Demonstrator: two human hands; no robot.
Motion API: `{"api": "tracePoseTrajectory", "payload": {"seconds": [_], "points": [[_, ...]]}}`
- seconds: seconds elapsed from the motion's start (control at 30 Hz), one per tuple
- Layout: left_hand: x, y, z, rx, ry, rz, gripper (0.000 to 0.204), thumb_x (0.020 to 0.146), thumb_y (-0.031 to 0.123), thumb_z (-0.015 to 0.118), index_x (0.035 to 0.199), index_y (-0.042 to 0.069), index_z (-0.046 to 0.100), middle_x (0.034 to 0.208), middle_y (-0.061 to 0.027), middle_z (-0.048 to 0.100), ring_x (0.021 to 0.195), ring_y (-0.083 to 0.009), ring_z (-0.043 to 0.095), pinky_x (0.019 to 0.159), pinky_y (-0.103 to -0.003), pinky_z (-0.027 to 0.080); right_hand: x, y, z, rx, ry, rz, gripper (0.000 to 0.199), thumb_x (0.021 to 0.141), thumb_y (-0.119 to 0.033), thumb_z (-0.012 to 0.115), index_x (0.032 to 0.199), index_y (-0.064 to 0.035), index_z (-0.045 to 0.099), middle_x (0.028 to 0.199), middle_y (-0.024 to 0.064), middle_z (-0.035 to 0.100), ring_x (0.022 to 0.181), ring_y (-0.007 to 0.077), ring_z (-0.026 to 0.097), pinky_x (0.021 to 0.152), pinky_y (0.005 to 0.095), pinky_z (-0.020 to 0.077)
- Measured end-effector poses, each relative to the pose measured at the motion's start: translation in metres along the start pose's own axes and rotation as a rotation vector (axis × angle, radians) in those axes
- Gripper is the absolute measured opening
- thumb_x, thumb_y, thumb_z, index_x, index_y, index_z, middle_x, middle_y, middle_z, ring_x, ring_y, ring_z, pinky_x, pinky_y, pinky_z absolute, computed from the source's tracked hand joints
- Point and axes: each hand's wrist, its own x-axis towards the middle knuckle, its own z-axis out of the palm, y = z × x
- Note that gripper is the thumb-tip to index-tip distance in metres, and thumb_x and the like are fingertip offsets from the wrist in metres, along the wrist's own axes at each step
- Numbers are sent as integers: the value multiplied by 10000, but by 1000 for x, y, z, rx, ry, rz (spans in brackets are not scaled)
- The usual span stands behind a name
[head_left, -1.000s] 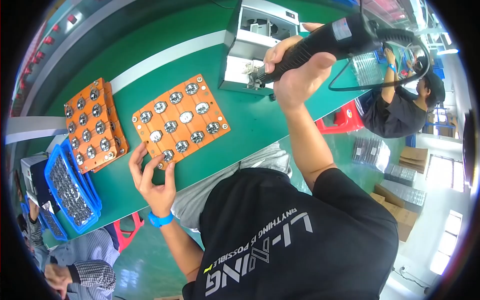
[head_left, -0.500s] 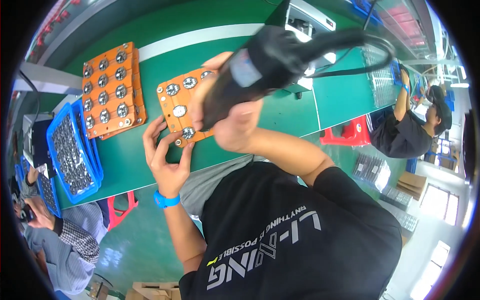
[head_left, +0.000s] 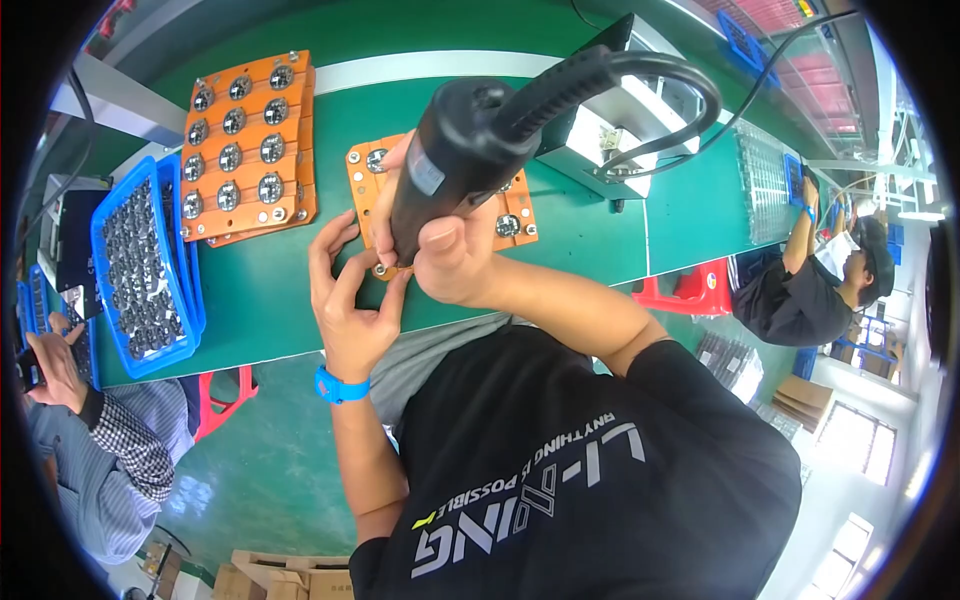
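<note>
The right hand [head_left: 450,255] is gripping a black electric screwdriver [head_left: 455,165], fingers clenched around its barrel, pressing its tip down on the near corner of an orange fixture plate [head_left: 515,205]. The left hand [head_left: 345,290] is lying just beside it, fingers spread and steadying that plate's near edge. Left of both hands, orange plates [head_left: 245,140] are lying stacked beside a blue parts tray [head_left: 145,265]

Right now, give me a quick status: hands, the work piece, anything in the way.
Right hand gripping black electric screwdriver, tip down at orange fixture plate. Left hand steadying the plate's near edge. Screwdriver body hides most of the plate; stacked orange plates sit apart, left.
</note>
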Motion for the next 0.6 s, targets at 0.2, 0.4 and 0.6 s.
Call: {"api": "tracePoseTrajectory", "payload": {"seconds": [0.2,0.4,0.6], "points": [[0,-1,-2,-5,1,-28,235,659,23,777,865,-8,668,1272,-186,533,1076,-330,587,887,-424,493,-2,2,3,72,-58,18,780,834,-607,650,1225,-1,353,635,78,566,490,103,508,441,221,404],[1,5,1,32,25,51,271,655,-10,739,914,-22,656,1261,-198,529,1078,-354,583,871,-424,493,-10,8,-4,49,-89,0,608,869,-417,712,1176,31,438,798,75,590,619,108,552,512,242,458],[-5,-3,1,87,-64,-36,336,647,-6,705,974,-19,634,1156,-206,528,1007,-399,570,853,-413,479,7,14,-5,-160,-136,-163,635,753,-260,833,1221,41,527,875,72,645,746,125,619,655,257,483]]}}
